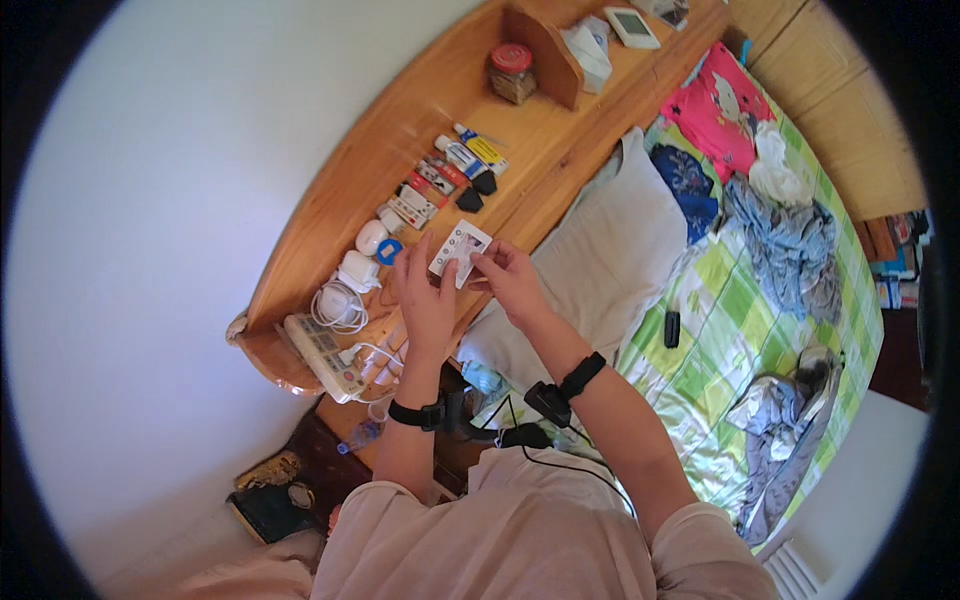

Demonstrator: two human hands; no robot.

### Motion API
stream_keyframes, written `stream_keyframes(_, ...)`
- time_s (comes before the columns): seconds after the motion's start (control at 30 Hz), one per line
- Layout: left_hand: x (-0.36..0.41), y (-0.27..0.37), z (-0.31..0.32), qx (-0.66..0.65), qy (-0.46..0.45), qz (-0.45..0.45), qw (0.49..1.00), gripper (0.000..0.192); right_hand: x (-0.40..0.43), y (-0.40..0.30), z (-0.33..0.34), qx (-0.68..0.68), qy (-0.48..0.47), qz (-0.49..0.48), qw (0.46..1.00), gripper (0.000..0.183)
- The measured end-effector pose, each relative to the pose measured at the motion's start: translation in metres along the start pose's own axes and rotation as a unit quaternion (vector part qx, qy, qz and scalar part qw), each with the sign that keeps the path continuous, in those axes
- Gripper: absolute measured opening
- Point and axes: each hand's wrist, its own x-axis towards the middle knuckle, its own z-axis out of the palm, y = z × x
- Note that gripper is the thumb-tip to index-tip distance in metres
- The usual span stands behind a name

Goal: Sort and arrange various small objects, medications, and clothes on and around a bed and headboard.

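Between my two hands a small white printed card or flat packet is held up over the wooden headboard shelf. My left hand grips its left lower side with the thumb on its face. On its right edge are the thumb and fingers of my right hand. Behind the card, two black objects lie beside small boxes and two tubes. A blue round item, a white round case and a white charger are just left of my left hand.
A power strip and coiled white cable occupy the shelf's near end. Farther along stand a red-lidded jar, tissues and a white-framed device. The bed at right holds a pillow, clothes and a black object.
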Motion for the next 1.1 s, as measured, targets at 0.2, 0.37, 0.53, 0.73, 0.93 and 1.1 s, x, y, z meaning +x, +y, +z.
stream_keyframes(0.2, -0.013, -0.022, -0.021, 0.105, 0.02, 0.046, 0.993, 0.037, 0.011, -0.003, 0.034, -0.052, 0.055, 0.058, 0.995, 0.017)
stream_keyframes(0.37, -0.029, -0.036, -0.016, 0.175, -0.021, 0.115, 0.978, 0.041, 0.034, 0.038, 0.02, -0.184, 0.121, -0.007, 0.976, 0.019)
stream_keyframes(0.53, -0.033, -0.035, -0.019, 0.211, -0.052, 0.086, 0.972, 0.048, 0.026, 0.032, 0.029, -0.18, 0.131, 0.01, 0.975, 0.023)
stream_keyframes(0.73, -0.032, -0.003, -0.004, 0.156, 0.011, 0.15, 0.976, 0.046, 0.0, 0.021, -0.007, -0.1, 0.093, 0.018, 0.991, 0.026)
stream_keyframes(0.93, -0.08, 0.035, 0.066, -0.018, -0.084, 0.138, 0.987, 0.041, -0.067, 0.016, -0.093, -0.065, 0.157, -0.024, 0.985, 0.02)
stream_keyframes(1.1, -0.166, 0.068, 0.168, -0.218, -0.294, -0.025, 0.93, 0.035, -0.127, 0.044, -0.217, -0.036, 0.221, -0.002, 0.975, 0.022)
